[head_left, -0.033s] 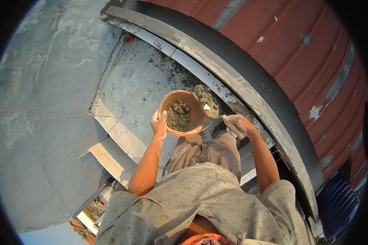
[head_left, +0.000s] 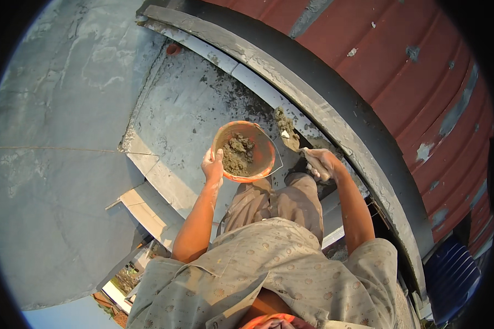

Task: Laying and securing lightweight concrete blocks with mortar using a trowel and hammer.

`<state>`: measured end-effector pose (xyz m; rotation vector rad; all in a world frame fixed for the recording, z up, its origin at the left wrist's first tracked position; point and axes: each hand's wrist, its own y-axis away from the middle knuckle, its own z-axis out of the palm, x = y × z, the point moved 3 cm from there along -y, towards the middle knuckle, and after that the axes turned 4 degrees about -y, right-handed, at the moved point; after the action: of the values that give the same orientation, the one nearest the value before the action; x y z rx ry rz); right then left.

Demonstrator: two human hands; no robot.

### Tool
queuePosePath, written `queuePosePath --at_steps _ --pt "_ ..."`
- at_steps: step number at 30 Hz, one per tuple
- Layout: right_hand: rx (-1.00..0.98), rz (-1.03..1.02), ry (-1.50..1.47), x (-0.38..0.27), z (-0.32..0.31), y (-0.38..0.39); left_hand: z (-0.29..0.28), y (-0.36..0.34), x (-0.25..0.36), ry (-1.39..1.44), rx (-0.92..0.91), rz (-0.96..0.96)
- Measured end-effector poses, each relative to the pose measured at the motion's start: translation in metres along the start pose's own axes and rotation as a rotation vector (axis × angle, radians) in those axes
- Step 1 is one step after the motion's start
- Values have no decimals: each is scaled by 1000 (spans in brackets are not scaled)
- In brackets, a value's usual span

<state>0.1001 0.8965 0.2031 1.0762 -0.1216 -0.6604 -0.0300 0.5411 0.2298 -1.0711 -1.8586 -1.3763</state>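
My left hand (head_left: 213,164) grips the left side of an orange bucket (head_left: 264,149), whose inside holds a lump of grey-brown wet mortar (head_left: 237,155); its wire handle hangs loose on the right. My right hand (head_left: 323,161) is closed round the handle of a trowel (head_left: 293,144), just right of the bucket. Mortar (head_left: 281,118) with a white fleck sits along the trowel's blade, apart from the rim.
I stand in a grey concrete channel (head_left: 164,115) spattered with dark bits. A long concrete ledge (head_left: 241,44) and a red corrugated roof (head_left: 395,77) run along the right. A grey sloped surface (head_left: 55,120) lies left, crossed by a thin wire. Blue sheeting (head_left: 450,274) shows lower right.
The loaded trowel in my right hand has shifted slightly up and to the right, leaving a wider gap from the bucket. The bucket has barely moved.
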Motion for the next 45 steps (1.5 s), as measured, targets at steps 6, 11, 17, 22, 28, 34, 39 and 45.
queuePosePath --at_steps 6,11,17,22,28,34,39,45 --pt "106 -210 302 -7 38 -35 -53 8 -16 -75 110 -12" --pt "142 -158 -326 6 20 -73 -49 10 -6 -191 28 -15" --pt "233 -185 -656 103 -40 -1 -41 13 -3 -212 -63 20" --pt "308 -215 -320 95 -33 17 -8 13 1 -262 -145 29" --pt "276 -193 -498 89 -56 20 16 29 15 -257 -229 47" --pt "415 -245 175 120 -71 107 55 52 51 -304 -269 185" --pt "635 -619 1449 26 40 140 90 73 92 -531 -312 369" --pt "736 -669 1582 15 44 100 129 117 154 -435 -474 691"
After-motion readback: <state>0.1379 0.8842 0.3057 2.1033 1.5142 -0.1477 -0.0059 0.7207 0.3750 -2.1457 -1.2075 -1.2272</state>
